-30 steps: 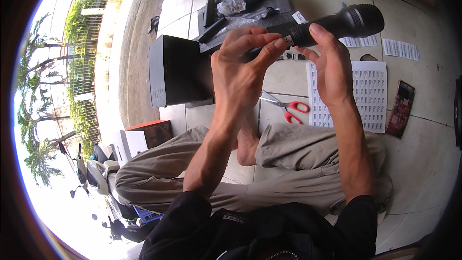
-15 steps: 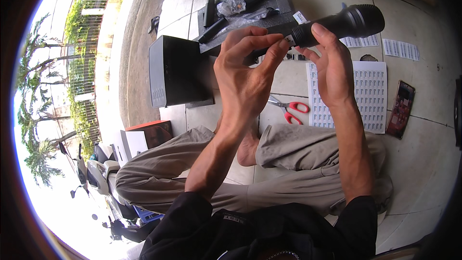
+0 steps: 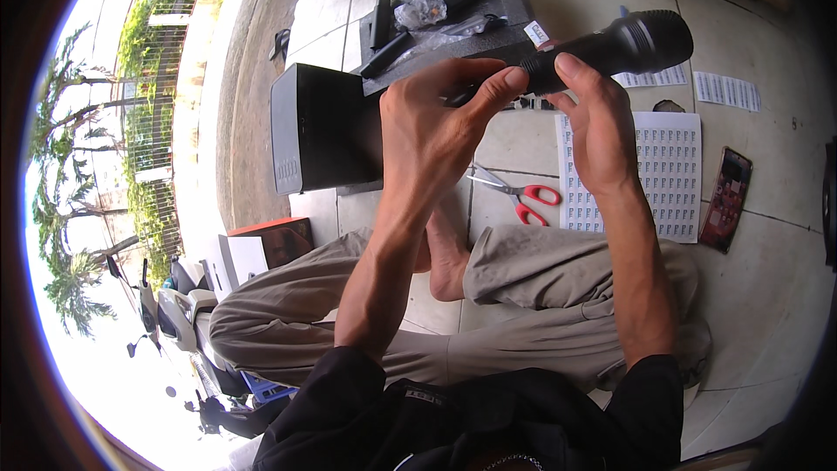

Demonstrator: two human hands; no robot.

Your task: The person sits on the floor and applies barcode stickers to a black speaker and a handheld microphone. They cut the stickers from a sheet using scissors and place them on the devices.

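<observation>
A black microphone (image 3: 602,45) is held up tilted, its grille end at the upper right. My right hand (image 3: 602,126) is closed on its handle, with the thumb on the near side and the other fingers mostly hidden behind. My left hand (image 3: 440,113) is closed around the threaded tail end, thumb pressed along it. A dark piece shows in part under the left palm; its shape is hidden. A small white label (image 3: 536,33) sticks out just beyond the handle, seemingly on a right fingertip.
Beyond my hands, a foam-lined tray (image 3: 514,0) holds dark parts and clear plastic. A black box-shaped speaker (image 3: 318,131) stands left. Red-handled scissors (image 3: 532,201), a label sheet (image 3: 671,174) and a phone (image 3: 726,199) lie on the tiles. Cut label strips (image 3: 728,90) lie farther off.
My left hand has gone from pinching at the microphone's open tail end to closing around it, covering the small pale part there. The microphone and right hand have barely shifted.
</observation>
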